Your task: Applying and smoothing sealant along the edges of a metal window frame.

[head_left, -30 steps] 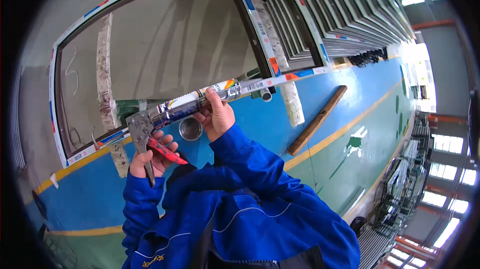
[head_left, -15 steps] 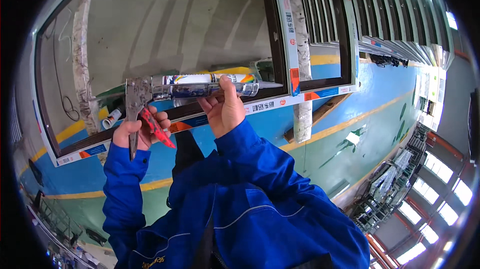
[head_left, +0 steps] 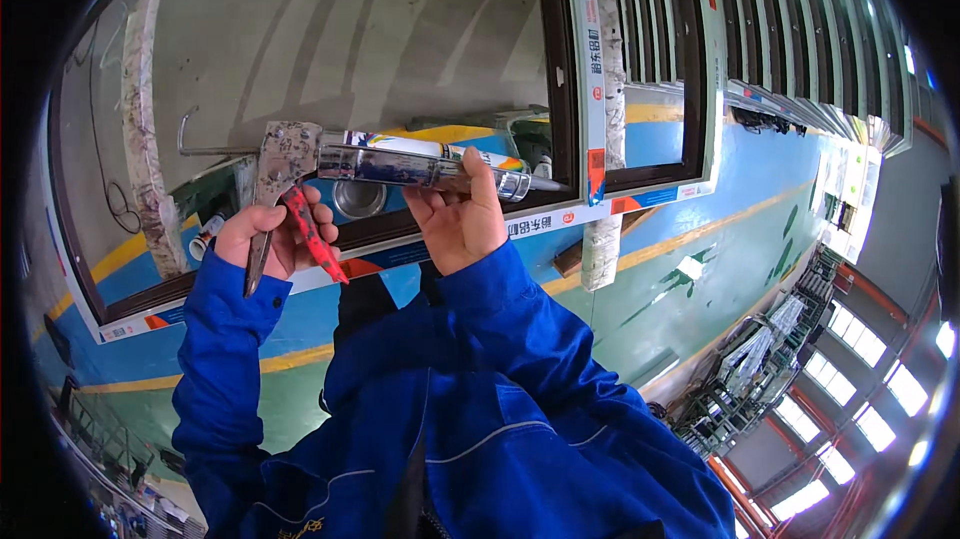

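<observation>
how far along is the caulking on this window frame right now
Done so far: I can't make out any sealant bead on the dark window frame, so nothing looks finished. In hand: the left hand grips the caulking gun at its red trigger, the right hand supports the barrel, and the nozzle points at the frame's lower right corner. Left: seemingly the seams themselves, though the fisheye view hides fine detail.

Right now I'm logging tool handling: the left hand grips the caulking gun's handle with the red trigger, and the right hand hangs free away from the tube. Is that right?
Not quite. The head view shows the right hand holding the tube of the caulking gun, not hanging free. The left hand does grip the handle with the red trigger.
</observation>
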The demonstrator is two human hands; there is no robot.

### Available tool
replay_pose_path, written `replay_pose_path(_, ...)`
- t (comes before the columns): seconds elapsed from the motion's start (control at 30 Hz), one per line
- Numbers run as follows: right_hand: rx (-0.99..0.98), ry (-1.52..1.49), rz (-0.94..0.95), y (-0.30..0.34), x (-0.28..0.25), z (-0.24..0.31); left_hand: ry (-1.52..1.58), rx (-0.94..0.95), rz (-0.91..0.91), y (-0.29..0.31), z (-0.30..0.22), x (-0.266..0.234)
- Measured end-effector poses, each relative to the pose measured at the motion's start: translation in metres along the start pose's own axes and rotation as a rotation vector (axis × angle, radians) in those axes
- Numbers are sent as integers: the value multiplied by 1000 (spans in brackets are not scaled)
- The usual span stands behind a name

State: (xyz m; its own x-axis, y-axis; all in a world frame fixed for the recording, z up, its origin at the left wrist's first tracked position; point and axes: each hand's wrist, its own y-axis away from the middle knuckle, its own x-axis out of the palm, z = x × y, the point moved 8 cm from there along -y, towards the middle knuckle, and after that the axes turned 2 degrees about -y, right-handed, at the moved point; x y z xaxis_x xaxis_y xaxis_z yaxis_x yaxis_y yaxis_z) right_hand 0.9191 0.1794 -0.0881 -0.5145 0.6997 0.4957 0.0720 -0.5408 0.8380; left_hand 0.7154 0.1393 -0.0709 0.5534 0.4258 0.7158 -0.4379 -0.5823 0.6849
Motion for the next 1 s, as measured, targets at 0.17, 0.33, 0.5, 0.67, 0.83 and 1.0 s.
replay_pose_path(0.17,-17,-28,-5,-4,-6,5,-24,-31,31,-6,0,10)
replay_pose_path(0.33,-35,-20,-5,-4,-4,9,-47,-40,-1,-12,-2,11)
replay_pose_path(0.5,-28,-8,10,-8,-6,8,-48,-53,-4,-16,-4,7)
replay_pose_path(0.67,-36,-32,1,-10,-7,10,-74,-47,-15,-19,-6,10)
replay_pose_path(0.83,-45,-36,-4,-8,-6,12,-75,-53,-4,-22,-6,14)
replay_pose_path(1.0,-53,-40,-24,-10,-11,13,-88,-112,-38,-27,-5,9)
